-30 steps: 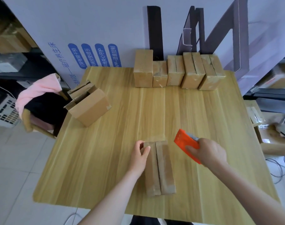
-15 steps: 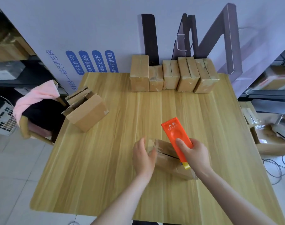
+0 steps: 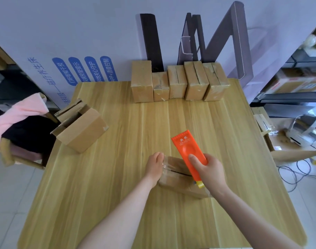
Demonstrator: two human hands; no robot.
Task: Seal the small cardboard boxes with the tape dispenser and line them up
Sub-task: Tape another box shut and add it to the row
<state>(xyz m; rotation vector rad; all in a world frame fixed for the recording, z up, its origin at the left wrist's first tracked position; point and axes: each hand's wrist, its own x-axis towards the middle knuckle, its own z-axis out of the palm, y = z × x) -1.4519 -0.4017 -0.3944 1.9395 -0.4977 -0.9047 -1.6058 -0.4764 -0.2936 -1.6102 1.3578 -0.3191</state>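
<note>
A small cardboard box (image 3: 178, 178) lies near the middle of the wooden table (image 3: 117, 177), turned at a slant, its flap seam facing up. My left hand (image 3: 154, 167) presses against the box's left end with straight fingers. My right hand (image 3: 210, 172) grips an orange tape dispenser (image 3: 188, 153) that lies over the box's top right part; its yellow end pokes out under my palm. A row of several small boxes (image 3: 178, 81) stands along the table's far edge.
A larger cardboard box (image 3: 81, 129) with open flaps lies on its side at the table's left edge. Beside the table on the left is a chair with pink cloth (image 3: 18, 112). Shelves, cartons and cables sit on the right.
The near box has been turned from lengthwise to a slant. My right hand brought the orange dispenser from the box's right side up over its top. My left hand stayed at the box's left end.
</note>
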